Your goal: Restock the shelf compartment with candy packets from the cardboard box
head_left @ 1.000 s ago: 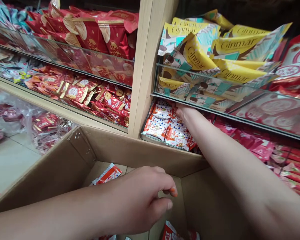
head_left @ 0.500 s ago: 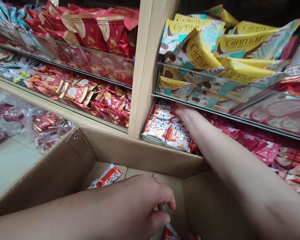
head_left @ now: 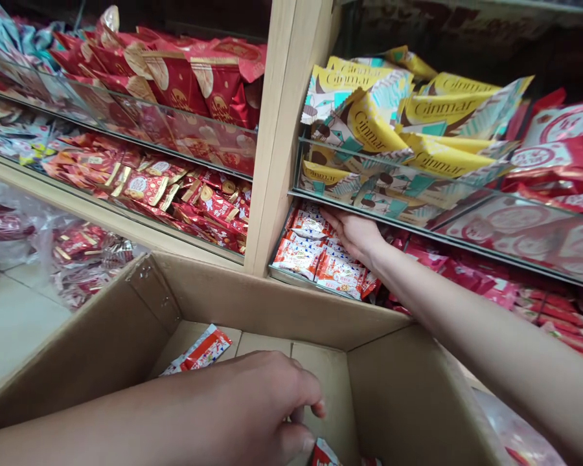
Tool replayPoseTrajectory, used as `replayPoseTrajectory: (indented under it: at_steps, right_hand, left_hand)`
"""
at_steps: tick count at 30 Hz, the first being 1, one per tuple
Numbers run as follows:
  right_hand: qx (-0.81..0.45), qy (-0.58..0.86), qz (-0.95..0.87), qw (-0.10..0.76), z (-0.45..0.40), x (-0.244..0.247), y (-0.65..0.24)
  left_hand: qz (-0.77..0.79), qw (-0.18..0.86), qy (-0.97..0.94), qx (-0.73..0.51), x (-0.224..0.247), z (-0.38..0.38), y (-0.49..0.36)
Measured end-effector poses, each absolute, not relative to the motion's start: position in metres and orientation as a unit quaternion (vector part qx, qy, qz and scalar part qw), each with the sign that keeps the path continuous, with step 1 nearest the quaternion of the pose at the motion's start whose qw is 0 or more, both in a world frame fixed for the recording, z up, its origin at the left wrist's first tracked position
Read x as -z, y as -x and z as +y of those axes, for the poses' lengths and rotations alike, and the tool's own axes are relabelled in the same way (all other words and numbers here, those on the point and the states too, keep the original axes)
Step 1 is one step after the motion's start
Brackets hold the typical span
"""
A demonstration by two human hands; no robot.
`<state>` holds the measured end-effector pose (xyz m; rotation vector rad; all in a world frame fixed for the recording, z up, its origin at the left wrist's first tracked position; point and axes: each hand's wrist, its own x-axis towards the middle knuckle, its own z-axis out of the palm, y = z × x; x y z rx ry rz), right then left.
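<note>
My right hand (head_left: 354, 234) reaches under the upper shelf into the lower compartment. Its fingers are stretched out and lie on the right side of a pile of small white and red snack packets (head_left: 298, 254); some fingertips are hidden. Over the cardboard box (head_left: 267, 304) hovers my left hand (head_left: 284, 404), with fingers loosely curled, thumb apart from them and nothing visible in it. Inside the box, a white and red packet (head_left: 206, 349) lies on the bottom beyond my left forearm. Another red packet (head_left: 324, 453) shows below my left hand, cut off by the view's edge.
A wooden upright (head_left: 274, 129) divides the shelves. Yellow Ginmar packs (head_left: 437, 113) stand behind a clear front panel above my right hand. Large red packs (head_left: 175, 77) and small red packets (head_left: 140, 188) fill the left shelves. Plastic bags of packets (head_left: 82, 249) sit on the floor.
The view has shifted slightly, with the shelf goods lower in it. My right hand shows more of its back and fingers, flatter on the packets. My left hand stays over the box.
</note>
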<state>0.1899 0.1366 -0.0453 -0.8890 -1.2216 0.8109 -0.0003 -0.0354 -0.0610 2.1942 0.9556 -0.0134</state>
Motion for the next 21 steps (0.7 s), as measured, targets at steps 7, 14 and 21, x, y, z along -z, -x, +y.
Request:
replayPoseTrajectory:
  at_steps: [7, 14, 21]
  right_hand:
    - [-0.282, 0.477, -0.657, 0.511, 0.106, 0.055, -0.208]
    - [-0.047, 0.593, -0.742, 0.309, 0.125, 0.045, -0.206]
    - [0.037, 0.606, -0.744, 0.278, 0.141, 0.042, -0.197]
  left_hand:
    - [0.366, 0.342, -0.865, 0.018, 0.063, -0.038, 0.002]
    - [0.367, 0.32, -0.873, -0.003, 0.069, -0.039, 0.004]
    - [0.384, 0.309, -0.87, 0.019, 0.061, -0.041, 0.002]
